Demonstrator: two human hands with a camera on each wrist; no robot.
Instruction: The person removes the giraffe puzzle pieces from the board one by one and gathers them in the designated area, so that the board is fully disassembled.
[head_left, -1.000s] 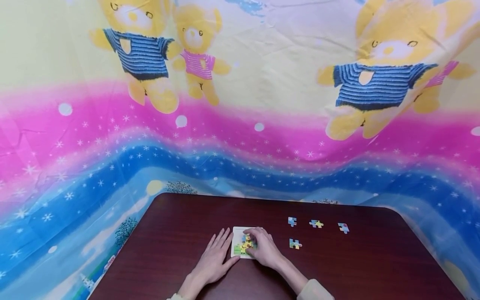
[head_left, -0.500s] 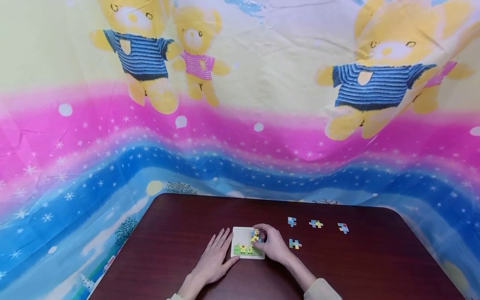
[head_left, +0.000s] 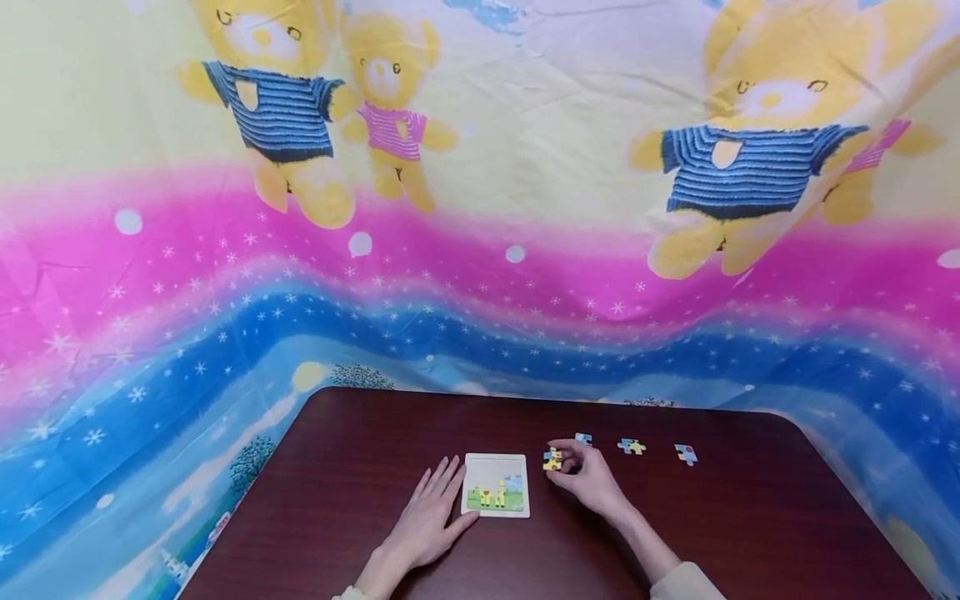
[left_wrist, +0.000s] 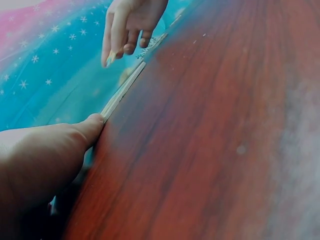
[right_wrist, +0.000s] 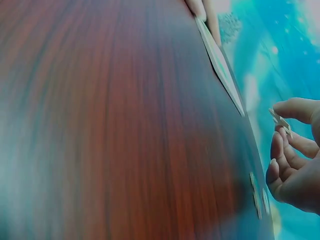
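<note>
The right hand partly covers the yellow jigsaw piece it pinches and the blue jigsaw piece just beyond. Printed details on the puzzle tray to that hand's left are too small to tell. The sleeve behind the left hand is cut off by the head view's bottom edge.

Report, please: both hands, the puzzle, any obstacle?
Left hand touches board. Right hand pinches puzzle piece above table. Board partly filled. No obstacle seen between piece and board.
</note>
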